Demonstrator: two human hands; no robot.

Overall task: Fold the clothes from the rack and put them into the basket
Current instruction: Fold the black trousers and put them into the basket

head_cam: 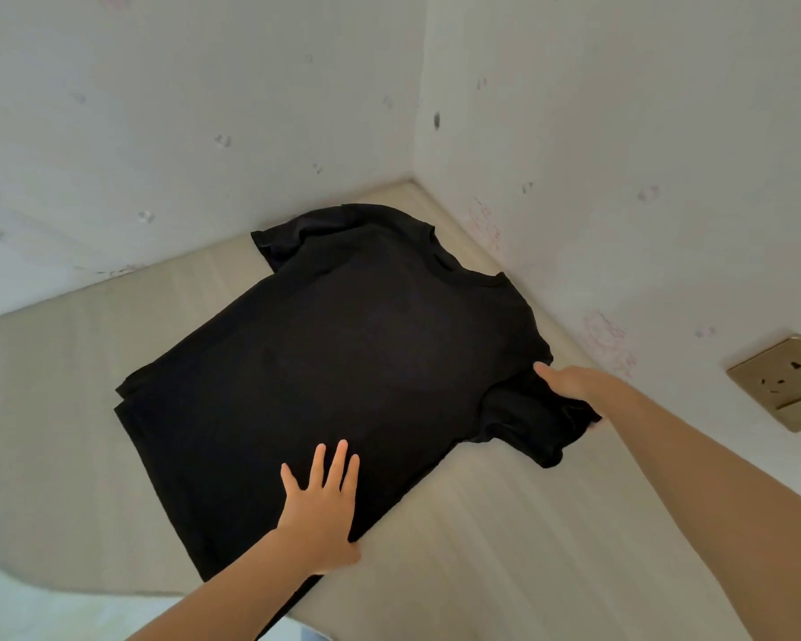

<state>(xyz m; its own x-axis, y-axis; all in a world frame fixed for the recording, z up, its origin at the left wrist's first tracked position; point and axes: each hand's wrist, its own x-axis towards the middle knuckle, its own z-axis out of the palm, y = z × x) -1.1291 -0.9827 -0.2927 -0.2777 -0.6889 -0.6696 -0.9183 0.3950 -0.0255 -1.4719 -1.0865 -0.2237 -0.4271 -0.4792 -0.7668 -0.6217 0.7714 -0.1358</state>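
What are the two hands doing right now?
Left hand: open, fingers spread flat on the shirt.
Right hand: closed on the shirt's sleeve.

There was a single view, from a wide-angle camera worn on the person's head. It looked forward and steeply down onto a pale table set into a corner where two walls met, and it was tilted, so the table edges ran slantwise. The camera sat close: both forearms entered from the bottom and right edges. The wide lens bent straight lines near the borders. No second view shared the scene.
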